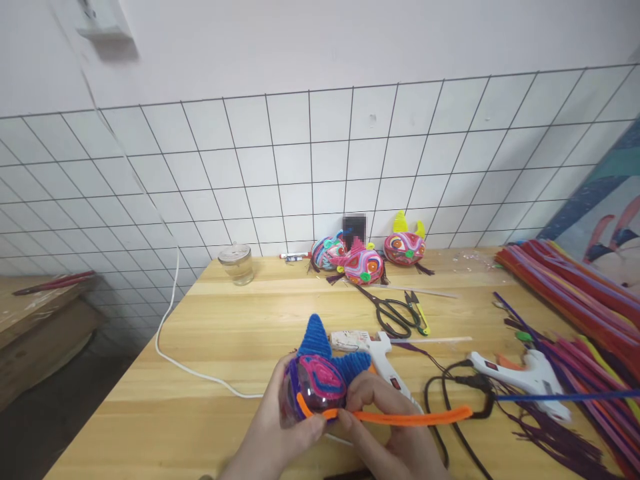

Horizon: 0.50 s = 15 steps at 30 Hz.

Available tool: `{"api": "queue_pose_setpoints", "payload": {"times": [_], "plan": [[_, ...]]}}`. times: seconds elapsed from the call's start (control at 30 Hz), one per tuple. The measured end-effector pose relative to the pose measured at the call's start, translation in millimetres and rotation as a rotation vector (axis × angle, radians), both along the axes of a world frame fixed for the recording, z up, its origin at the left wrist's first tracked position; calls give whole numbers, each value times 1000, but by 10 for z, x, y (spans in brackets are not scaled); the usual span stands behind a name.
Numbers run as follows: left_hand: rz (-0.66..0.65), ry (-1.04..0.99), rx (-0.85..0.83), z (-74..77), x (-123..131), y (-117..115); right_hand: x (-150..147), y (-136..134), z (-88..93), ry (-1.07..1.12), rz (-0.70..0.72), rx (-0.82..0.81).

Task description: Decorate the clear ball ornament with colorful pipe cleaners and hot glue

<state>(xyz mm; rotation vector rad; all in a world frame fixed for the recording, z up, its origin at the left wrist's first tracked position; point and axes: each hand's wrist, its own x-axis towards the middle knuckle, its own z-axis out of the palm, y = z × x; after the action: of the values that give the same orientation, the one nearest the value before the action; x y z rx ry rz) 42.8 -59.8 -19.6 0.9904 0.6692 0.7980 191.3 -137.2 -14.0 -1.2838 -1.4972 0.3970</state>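
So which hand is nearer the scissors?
Right. The right hand, pinching the orange pipe cleaner, is straight in front of the scissors, nearer the camera; the left hand, holding the ball, is further off to the left.

Both hands come up from the lower edge, close together and almost touching. The left hand (280, 433) is cupped, palm turned inward, thumb curled across. The right hand (395, 437) has its fingers (373, 395) bent and thumb and forefinger pinched together.
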Motion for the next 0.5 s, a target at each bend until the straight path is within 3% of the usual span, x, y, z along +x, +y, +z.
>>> {"api": "queue_pose_setpoints", "payload": {"times": [0.5], "plan": [[7,-20,-30,63,-9,-20,-25,6,-49,40,-11,29]]}}
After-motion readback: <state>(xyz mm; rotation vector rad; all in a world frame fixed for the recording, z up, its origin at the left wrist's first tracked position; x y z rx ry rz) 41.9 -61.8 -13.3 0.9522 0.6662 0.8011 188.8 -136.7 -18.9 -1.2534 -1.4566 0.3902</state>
